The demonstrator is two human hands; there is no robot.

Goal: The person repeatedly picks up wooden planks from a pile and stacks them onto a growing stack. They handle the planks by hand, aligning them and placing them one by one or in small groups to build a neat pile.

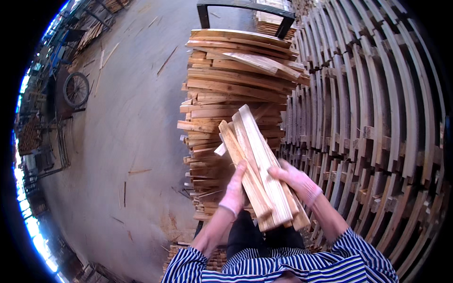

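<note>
Between my two gloved hands is a small bundle of pale wooden slats (263, 172), held at a slant in front of my body. My left hand (234, 189) grips the bundle's left side, thumb on top. On the other side my right hand (297, 181) clasps it, its thumb over the upper slats. The fingers beneath are hidden. Just beyond the bundle rises a tall stack of rough wooden boards (231, 87), their ends uneven. One loose board (264, 63) lies askew on the stack's upper part.
A dark metal frame (245, 6) stands at the stack's far end. Rows of stacked pallets (363, 104) fill the right side. Scraps of wood (167, 60) lie on the concrete floor (137, 108) to the left. Further left is a cart wheel (76, 89).
</note>
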